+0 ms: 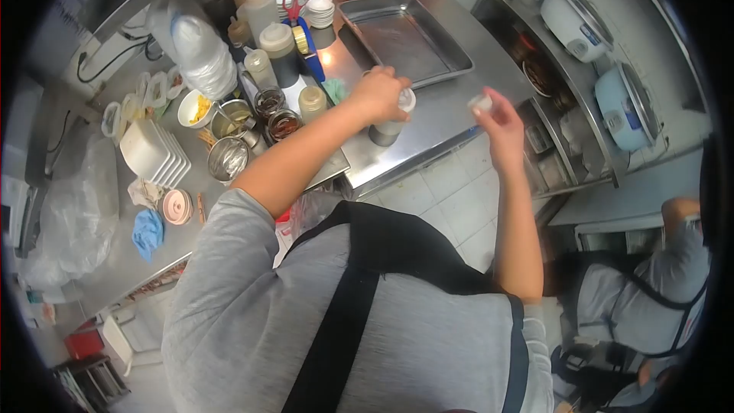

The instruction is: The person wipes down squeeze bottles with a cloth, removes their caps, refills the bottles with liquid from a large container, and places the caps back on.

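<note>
My left hand [380,97] reaches over the steel counter and grips a pale container [410,99] with a white rim; fingers hide much of it. To the right, my right hand [502,124] is raised over the counter's edge, pinching a small whitish piece [481,102] whose kind I cannot make out. Close to my left forearm stand a squeeze bottle with a yellowish cap [313,102] and an open jar of dark red sauce [284,124]. A pale green cloth [335,91] lies just beyond my left wrist.
A large steel tray [451,70] lies at the back of the counter. Red-handled scissors [293,1] stand near stacked white dishes [320,9]. Left are white trays [155,154], a yellow-food bowl [197,108] and a blue cloth [147,234]. Rice cookers [623,111] line the right shelf; another person [634,291] is lower right.
</note>
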### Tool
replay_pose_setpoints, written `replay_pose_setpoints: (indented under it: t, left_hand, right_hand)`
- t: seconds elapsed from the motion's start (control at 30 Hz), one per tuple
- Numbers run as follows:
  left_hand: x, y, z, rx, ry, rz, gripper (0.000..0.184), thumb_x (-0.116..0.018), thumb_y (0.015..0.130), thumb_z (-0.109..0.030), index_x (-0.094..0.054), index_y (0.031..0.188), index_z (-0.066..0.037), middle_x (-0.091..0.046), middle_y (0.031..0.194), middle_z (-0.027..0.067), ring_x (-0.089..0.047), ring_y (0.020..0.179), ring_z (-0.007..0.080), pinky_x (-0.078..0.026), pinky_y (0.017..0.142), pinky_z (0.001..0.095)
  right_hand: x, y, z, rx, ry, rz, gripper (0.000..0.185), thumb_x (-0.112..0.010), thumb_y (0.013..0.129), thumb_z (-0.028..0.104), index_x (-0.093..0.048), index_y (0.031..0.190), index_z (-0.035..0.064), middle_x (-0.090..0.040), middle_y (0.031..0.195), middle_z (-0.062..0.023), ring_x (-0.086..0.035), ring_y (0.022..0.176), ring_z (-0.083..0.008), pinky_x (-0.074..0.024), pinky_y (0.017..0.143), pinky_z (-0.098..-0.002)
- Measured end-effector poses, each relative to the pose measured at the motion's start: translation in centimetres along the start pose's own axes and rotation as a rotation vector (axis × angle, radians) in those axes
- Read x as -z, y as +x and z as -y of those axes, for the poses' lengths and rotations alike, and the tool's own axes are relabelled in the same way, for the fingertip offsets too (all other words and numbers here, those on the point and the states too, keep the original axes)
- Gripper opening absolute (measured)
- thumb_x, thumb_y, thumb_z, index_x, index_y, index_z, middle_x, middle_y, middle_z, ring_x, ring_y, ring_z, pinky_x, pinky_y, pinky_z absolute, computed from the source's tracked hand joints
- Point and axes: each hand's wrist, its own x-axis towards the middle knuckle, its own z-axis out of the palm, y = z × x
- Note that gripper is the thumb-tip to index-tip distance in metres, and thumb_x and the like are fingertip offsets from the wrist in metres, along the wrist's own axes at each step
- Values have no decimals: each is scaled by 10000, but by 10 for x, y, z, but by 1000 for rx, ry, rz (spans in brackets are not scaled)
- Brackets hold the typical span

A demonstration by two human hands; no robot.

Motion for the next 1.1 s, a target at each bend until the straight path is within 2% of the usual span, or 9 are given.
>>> replay_pose_setpoints:
  t: [0.2,0.3,0.33,0.43,0.47,0.67,0.77,0.97,1.1]
  left_hand:
    - [-22,-14,-7,75,31,-120,723,-812,628,-329,-534,1266,-133,-540,1117,145,-482,1117,337,-437,939,419]
    - [-23,-37,-13,8,-2,-336,758,-814,632,-266,-491,1302,-121,-508,1209,148,-460,1152,335,-427,952,423]
    - [-20,-49,-14,-42,-56,-418,752,-812,637,-249,-491,1304,-118,-498,1231,150,-460,1153,335,-425,953,423]
    - [-16,-97,-15,-11,-113,-521,720,-802,648,-209,-503,1296,-112,-490,1261,148,-466,1145,335,-418,953,418]
    - [-15,-114,-15,30,-115,-533,708,-799,651,-198,-510,1291,-110,-490,1265,147,-469,1140,334,-416,952,415]
    - [-28,-178,-20,299,-93,-634,590,-784,659,-166,-573,1206,-105,-524,1188,125,-491,1069,331,-442,905,405]
    - [-32,-187,-27,389,-112,-664,607,-799,642,-143,-581,1205,-87,-557,1162,117,-519,1059,316,-428,914,406]
    - [-18,-164,-40,326,-257,-636,712,-769,688,-83,-471,1335,-96,-499,1256,134,-512,1095,302,-464,876,369]
    - [6,-119,-35,255,-455,-598,768,-701,735,-27,-345,1412,-99,-436,1328,160,-485,1163,314,-469,913,363]
  right_hand:
    - [-71,83,24,182,-379,339,441,-762,707,46,-630,1128,32,-638,944,-60,-611,853,-131,-512,757,-267]
    - [-109,105,25,352,-595,548,442,-754,645,22,-661,1076,54,-640,961,-113,-639,882,-230,-519,784,-323]
    - [-119,113,17,452,-640,615,438,-744,602,10,-678,1034,49,-630,984,-160,-628,916,-323,-508,823,-369]
    - [-141,128,0,577,-809,863,464,-744,623,11,-664,1079,54,-619,1020,-132,-633,879,-283,-509,800,-338]
    - [-147,128,-2,576,-810,884,440,-753,586,14,-690,1020,52,-637,1021,-169,-617,949,-338,-495,849,-381]
    - [-166,135,-12,645,-999,1037,454,-790,558,35,-699,1002,58,-678,983,-141,-644,921,-310,-514,821,-378]
    - [-170,139,-12,648,-1057,1074,459,-815,544,54,-699,989,53,-691,940,-127,-655,889,-308,-523,804,-373]
    - [-154,146,-24,661,-892,1024,584,-799,628,128,-617,1181,78,-611,1120,-198,-627,963,-312,-504,841,-353]
    - [-91,157,-23,357,-557,816,622,-752,688,137,-543,1268,50,-582,1162,-194,-617,922,-269,-493,835,-335]
